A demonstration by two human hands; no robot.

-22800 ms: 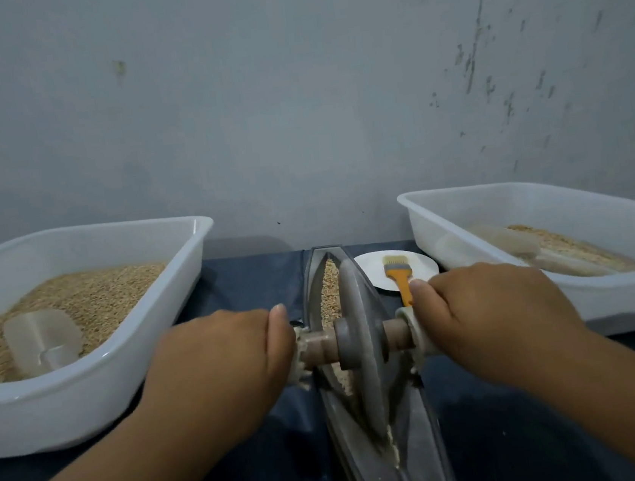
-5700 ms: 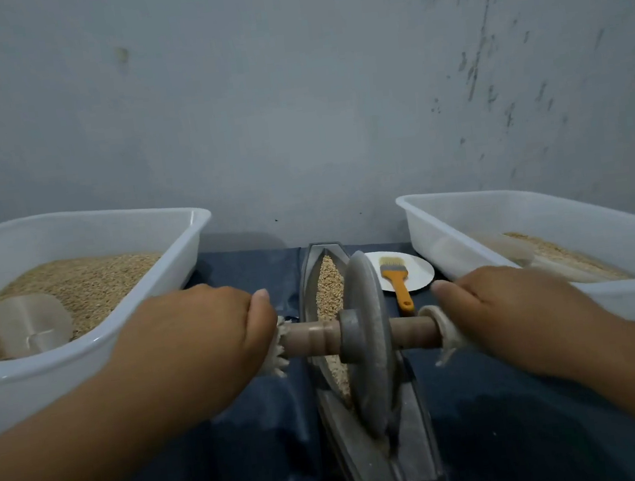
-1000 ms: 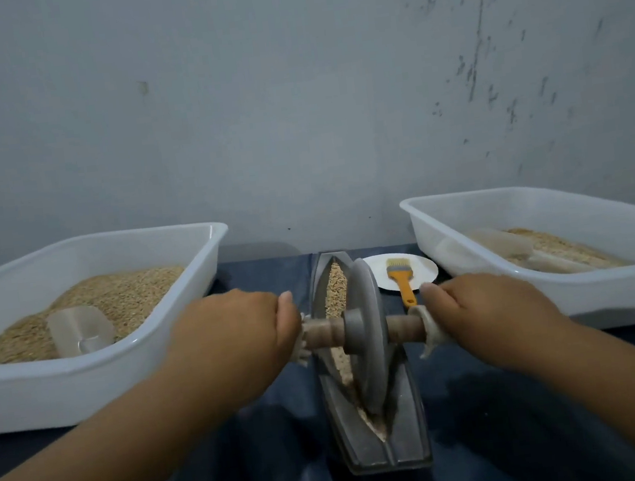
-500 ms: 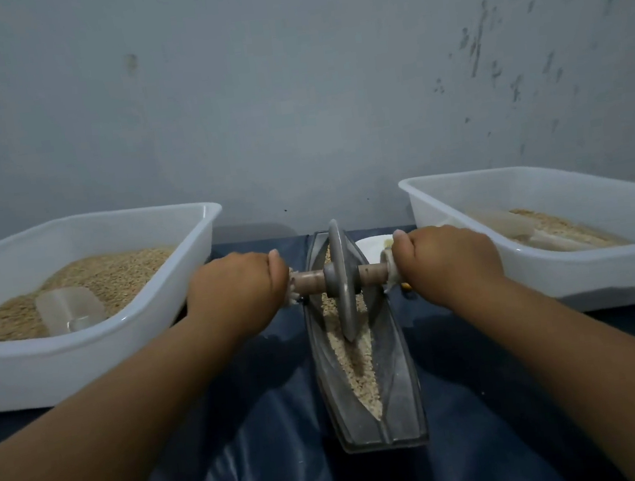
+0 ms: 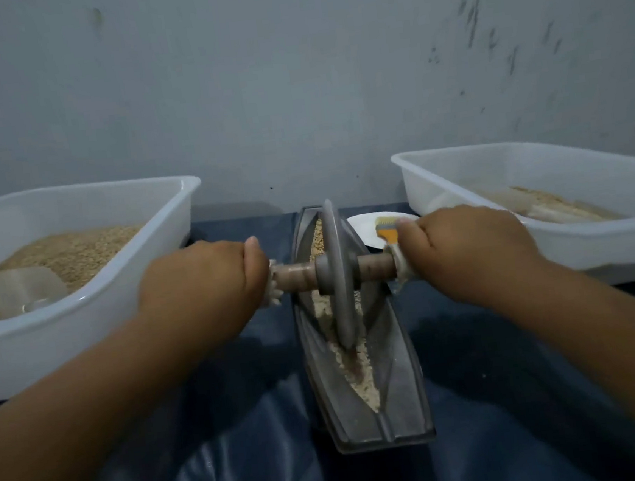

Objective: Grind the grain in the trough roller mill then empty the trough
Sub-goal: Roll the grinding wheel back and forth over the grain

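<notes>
Grain (image 5: 350, 371) lay in the metal trough (image 5: 396, 369), which stood on the dark sheet (image 5: 254, 465) between the two gripping hands. Outside each hand was a white tub (image 5: 90, 305) holding more grain. The roller wheel (image 5: 337, 273) stood upright in the trough. The left hand (image 5: 204, 285) and the right hand (image 5: 467, 251) each clenched one end of the axle (image 5: 296, 277). Beyond the right hand, a brush (image 5: 386, 230) lay on a plate (image 5: 362, 227).
</notes>
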